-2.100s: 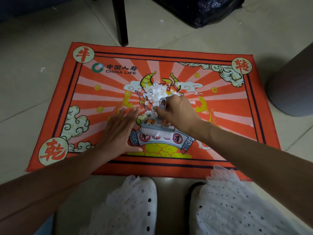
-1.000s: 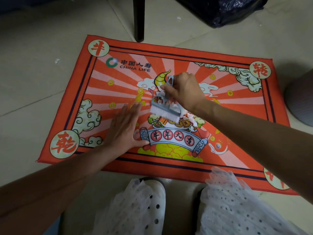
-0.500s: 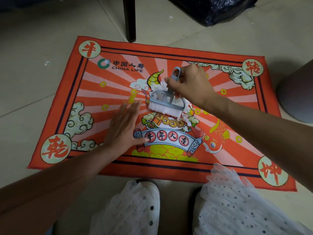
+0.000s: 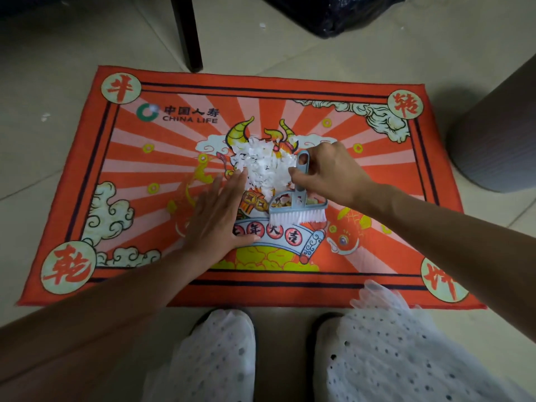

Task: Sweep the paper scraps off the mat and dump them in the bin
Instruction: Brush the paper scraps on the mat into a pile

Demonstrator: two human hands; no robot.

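- Covering most of the view, a pale tiled floor (image 4: 72, 47) runs under everything.
- On the tiles lies the orange-red mat (image 4: 377, 181), printed with sunburst rays, clouds, round corner medallions and the words "CHINA LIFE" near its far left corner.
- A grey round bin (image 4: 499, 132) stands on the floor just beside the mat's right edge, partly cut off by the frame.
- A black plastic bag (image 4: 333, 13) sits on the floor beyond the mat's far edge, with a dark furniture leg (image 4: 187, 33) to its left, the foot of the leg just beside the far edge.
- Two white perforated shoes (image 4: 220, 358) under thin clear covers stand at the mat's near edge.
- The left hand (image 4: 217, 216) lies flat on the mat, fingers straight and together, its fingertips touching the near left side of the scraps.
- The right hand (image 4: 330, 172) grips the handle of a small blue brush (image 4: 297, 206), whose white bristles point toward the camera and touch the mat.
- A heap of white paper scraps (image 4: 261, 166) sits at the mat's middle, between the two hands.
- A few stray white bits (image 4: 45, 116) lie on the tiles left of the mat.
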